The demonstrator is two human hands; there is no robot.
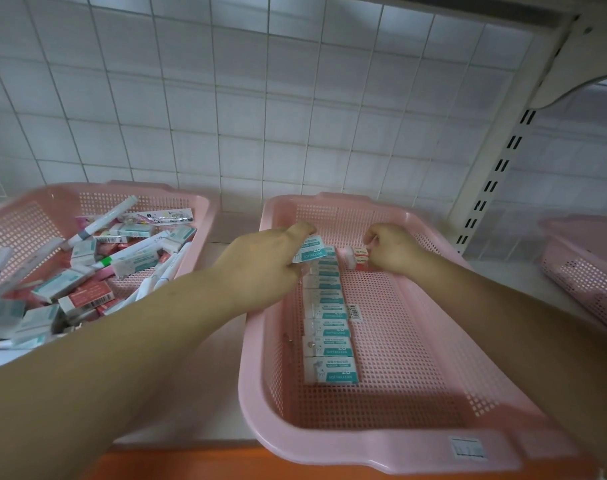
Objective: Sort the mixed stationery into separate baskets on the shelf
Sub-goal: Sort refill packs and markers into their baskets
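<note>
A pink mesh basket [416, 358] in the middle holds a neat row of teal-and-white eraser boxes [330, 327] running front to back. My left hand [264, 268] reaches into its far end and pinches one teal eraser box [312, 249] above the row's back end. My right hand [395, 251] is at the far right of the row, fingers curled round a small red-and-white eraser box [357, 257] on the basket floor. A second pink basket [28, 216] on the left is full of mixed stationery [97, 271]: markers, teal boxes, red boxes.
A third pink basket [586, 268] stands at the right, past the slotted shelf upright [496, 178]. White tiled wall [260, 98] lies behind. The shelf's orange front edge [191, 465] runs along the bottom.
</note>
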